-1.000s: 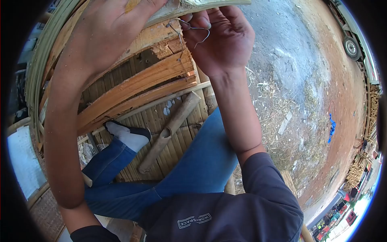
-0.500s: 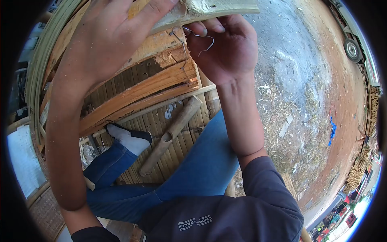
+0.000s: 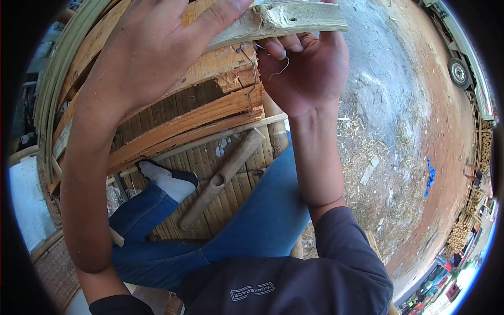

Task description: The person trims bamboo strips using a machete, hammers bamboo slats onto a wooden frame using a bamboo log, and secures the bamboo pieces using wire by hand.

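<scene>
A pale split bamboo strip (image 3: 310,16) runs across the top of the view, a small dark hole near its right end. Over its left part lies my left hand (image 3: 142,58), thumb along the strip; the other fingertips are cut off by the frame. My right hand (image 3: 315,79), palm towards me, grips the strip's right part from below and behind, fingers curled at its lower edge. Beside those fingertips a thin bent wire (image 3: 288,62) loops down. Just below the strip are rough wooden boards (image 3: 194,118), with another wire (image 3: 254,63) hanging over their end.
A bamboo pole with a notch (image 3: 231,170) lies on the slatted bamboo platform (image 3: 202,210) near my foot (image 3: 163,178). Long bamboo strips (image 3: 55,79) lie at the left. Shavings and a blue scrap (image 3: 430,177) litter the ground at the right, with a vehicle wheel (image 3: 459,72) beyond.
Both hands, the bamboo strip and the wire appear slightly lower and further right. The boards have shifted a little the same way in view. Both hands keep their grip.
</scene>
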The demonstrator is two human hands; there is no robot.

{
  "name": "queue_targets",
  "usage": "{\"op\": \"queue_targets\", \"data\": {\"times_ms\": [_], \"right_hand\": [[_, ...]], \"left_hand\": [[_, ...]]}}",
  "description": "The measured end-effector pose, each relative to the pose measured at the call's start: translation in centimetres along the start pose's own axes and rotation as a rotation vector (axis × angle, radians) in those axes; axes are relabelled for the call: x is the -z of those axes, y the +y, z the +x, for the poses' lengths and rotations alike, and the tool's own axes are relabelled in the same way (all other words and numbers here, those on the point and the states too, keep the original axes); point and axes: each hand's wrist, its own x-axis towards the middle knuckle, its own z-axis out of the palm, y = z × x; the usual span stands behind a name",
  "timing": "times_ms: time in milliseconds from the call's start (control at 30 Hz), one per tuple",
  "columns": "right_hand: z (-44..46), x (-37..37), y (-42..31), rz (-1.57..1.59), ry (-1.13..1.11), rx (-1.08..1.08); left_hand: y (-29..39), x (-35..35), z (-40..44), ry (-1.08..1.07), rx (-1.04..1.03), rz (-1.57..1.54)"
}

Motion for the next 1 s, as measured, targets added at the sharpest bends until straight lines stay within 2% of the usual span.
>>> {"op": "queue_targets", "data": {"times_ms": [67,267,433,500,633,833,933,1000], "right_hand": [[0.1,-0.2,-0.1,-0.034,0.037,-0.009],[0.3,-0.5,-0.4,-0.051,0.055,-0.053],[0.4,-0.8,-0.6,-0.008,0.072,-0.081],[0.3,-0.6,-0.6,-0.035,0.062,-0.072],[0.3,-0.2,-0.7,-0.119,0.066,-0.056],[0.6,0.3,-0.6,-0.059,-0.036,-0.092],[0.4,0.2,-0.6,-0.042,-0.001,-0.108],[0.9,1.0,-0.6,-0.048,-0.098,-0.112]], "left_hand": [[-0.4,0.0,-0.1,0.013,-0.063,0.013],[-3.3,-0.7,0.9,-0.081,0.060,-0.036],[-0.8,-0.4,-0.1,0.040,-0.023,-0.003],[-1.9,-1.0,0.1,0.031,0.013,-0.040],[0.4,0.6,-0.3,-0.020,-0.011,0.038],[-0.7,0.3,0.0,-0.040,0.055,0.032],[-2.6,-0.2,0.7,-0.082,0.122,-0.022],[-1.9,-0.5,0.4,-0.044,0.113,-0.003]]}}
